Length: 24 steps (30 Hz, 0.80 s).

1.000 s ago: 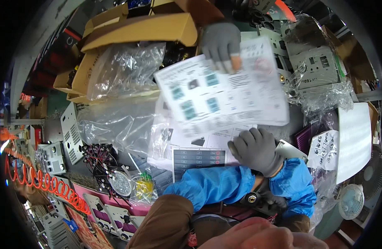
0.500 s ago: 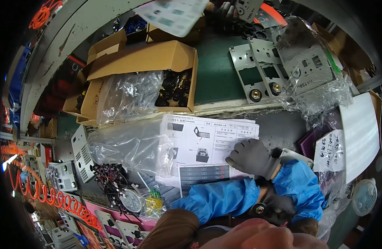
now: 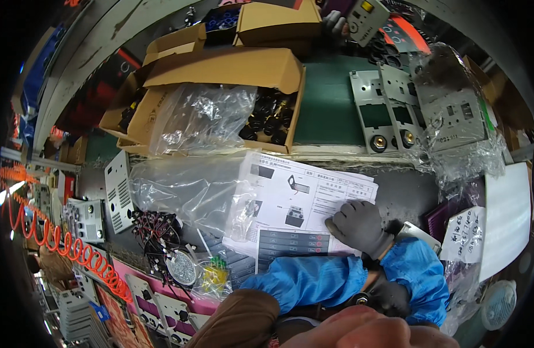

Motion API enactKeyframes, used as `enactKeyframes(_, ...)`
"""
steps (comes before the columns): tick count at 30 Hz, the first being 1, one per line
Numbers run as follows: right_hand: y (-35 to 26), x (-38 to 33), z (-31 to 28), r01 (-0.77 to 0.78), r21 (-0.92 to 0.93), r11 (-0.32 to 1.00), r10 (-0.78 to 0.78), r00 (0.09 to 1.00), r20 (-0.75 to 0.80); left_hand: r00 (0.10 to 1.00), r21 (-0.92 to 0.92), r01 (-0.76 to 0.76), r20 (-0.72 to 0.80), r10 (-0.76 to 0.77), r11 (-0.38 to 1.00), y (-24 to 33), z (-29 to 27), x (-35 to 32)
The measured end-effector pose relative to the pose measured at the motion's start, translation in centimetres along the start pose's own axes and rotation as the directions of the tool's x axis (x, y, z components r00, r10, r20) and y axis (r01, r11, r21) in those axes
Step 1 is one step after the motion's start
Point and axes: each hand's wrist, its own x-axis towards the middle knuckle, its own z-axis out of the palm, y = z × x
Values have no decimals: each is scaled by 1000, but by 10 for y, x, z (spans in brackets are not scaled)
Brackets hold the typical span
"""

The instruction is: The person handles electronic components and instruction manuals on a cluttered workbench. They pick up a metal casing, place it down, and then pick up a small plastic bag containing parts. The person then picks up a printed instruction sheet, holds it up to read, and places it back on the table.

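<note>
My right hand (image 3: 359,229), in a grey glove, lies curled over the right part of a printed instruction sheet (image 3: 330,200). Its fingertips are tucked under, so anything in them is hidden. My left hand (image 3: 393,297), in a darker glove, is low beneath my right forearm, its fingers hidden. A round brass-centred fitting (image 3: 361,300) shows just left of it, partly covered. Blue sleeves cover both forearms. Beside my right wrist lies a pale metal part (image 3: 419,235). A clear plastic bag (image 3: 185,191) overlaps the sheet's left edge.
Behind the sheet stands an open cardboard box (image 3: 220,66) of black fittings. Metal panels (image 3: 374,95) and a plastic-wrapped panel stack (image 3: 458,116) stand back right. A wire bundle (image 3: 156,232) lies left, near an orange coiled hose (image 3: 64,238). Another person's gloved hand (image 3: 336,24) holds a grey panel (image 3: 365,22).
The whole view has shifted, moving the bench things rightward. My right hand stays curled on the sheet, slightly farther left on it. A pale sheet at the top has gone from view.
</note>
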Motion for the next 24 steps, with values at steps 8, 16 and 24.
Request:
enactKeyframes(8, 0, 5, 1, 6, -3, 1000, -6, 1000, -6, 998, 59, 29, 60, -32, 998, 6, -14, 1)
enactKeyframes(16, 1, 5, -1, -1, 10, 1000, 1, 1000, -13, 995, 67, 31, 89, -37, 997, 7, -16, 2)
enactKeyframes(24, 0, 3, 0, -2, 11, 1000, 2, 1000, -25, 993, 45, 38, 108, -43, 998, 2, -15, 5)
